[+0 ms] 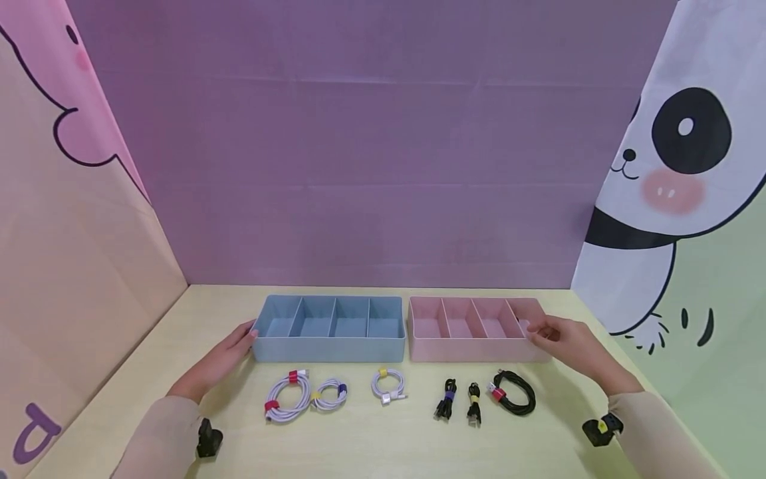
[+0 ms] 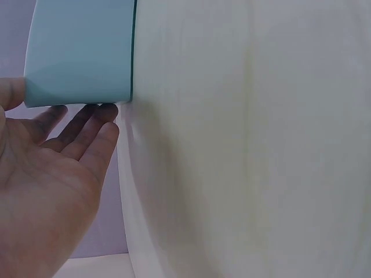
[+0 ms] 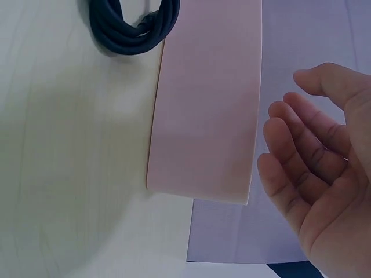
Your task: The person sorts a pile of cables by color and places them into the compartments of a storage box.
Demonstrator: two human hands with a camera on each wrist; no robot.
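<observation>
- The left hand is at the outer end of the blue box. Its fingers are extended and a little apart, and their tips seem to touch the end wall; the thumb is beside the upper edge. It does not grip around the box.
- The right hand is at the outer end of the pink box. In its wrist view the fingers are loosely bent, the thumb stands apart from them, and the palm holds nothing. In the head view the fingertips overlap the box's rim; whether they touch it, I cannot tell.
- Both boxes stand on the table, side by side with a narrow gap, each divided into four compartments.
- In front of the blue box lie three white items: a large cable coil with red ties, a smaller coil just beside it, and a white ring of cable farther right.
- In front of the pink box lie two small black bundles and a black coil with a red tie.
</observation>
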